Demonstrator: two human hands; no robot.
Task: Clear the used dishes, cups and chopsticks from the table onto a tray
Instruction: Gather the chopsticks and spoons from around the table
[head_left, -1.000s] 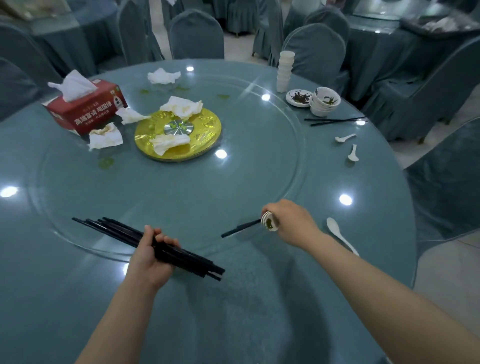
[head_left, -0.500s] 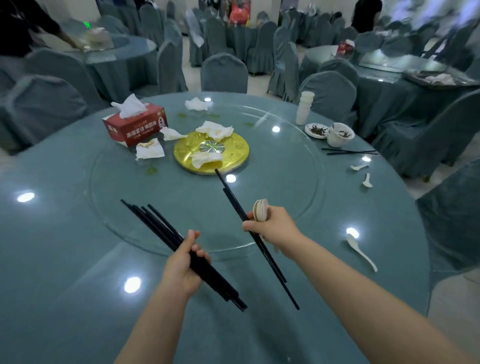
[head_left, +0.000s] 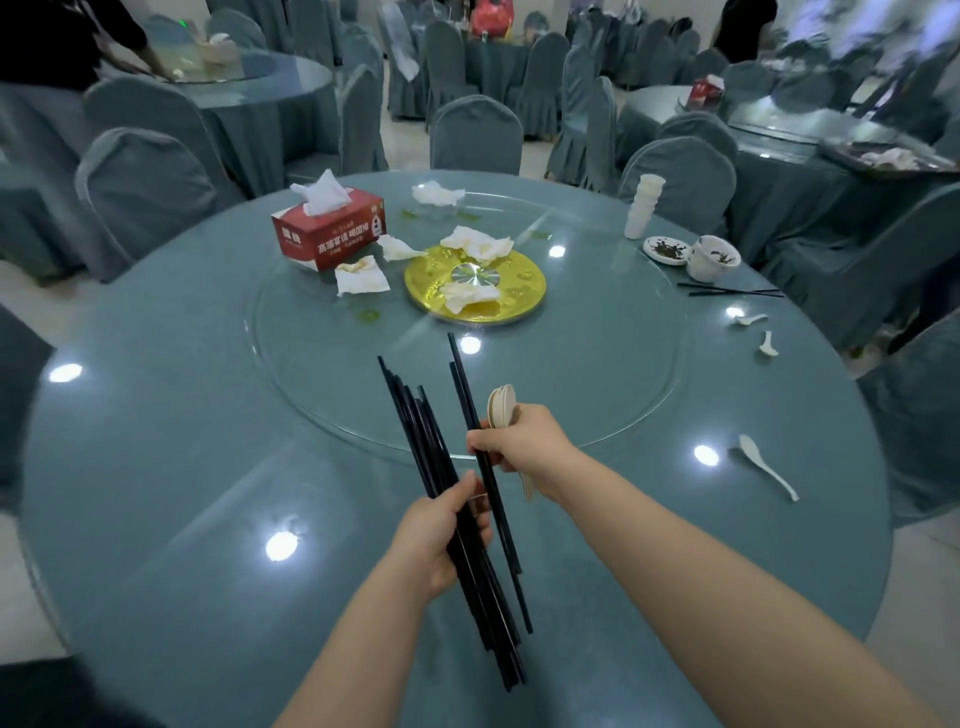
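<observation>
My left hand (head_left: 439, 535) grips a bundle of black chopsticks (head_left: 415, 421) that points away from me over the round table (head_left: 182, 467). My right hand (head_left: 524, 439) holds a pair of black chopsticks (head_left: 462, 384) together with several stacked white spoons (head_left: 502, 406); the pair lies right beside the bundle. One white spoon (head_left: 766, 465) lies at the right edge. Farther right lie two small spoons (head_left: 758, 332), another chopstick pair (head_left: 732, 291), stacked bowls (head_left: 712, 258), a small plate (head_left: 667, 250) and a tower of white cups (head_left: 643, 207).
A glass turntable (head_left: 597, 364) carries a gold disc (head_left: 519, 291), crumpled napkins (head_left: 361, 278) and a red tissue box (head_left: 328, 235). Covered chairs (head_left: 475, 136) ring the table. Other tables stand behind, and a person in black (head_left: 67, 39) leans over the far left one.
My right hand lifted the chopstick pair off the table and swung it upright, then brought it left against the bundle. My left hand turned its bundle from lying crosswise to pointing away.
</observation>
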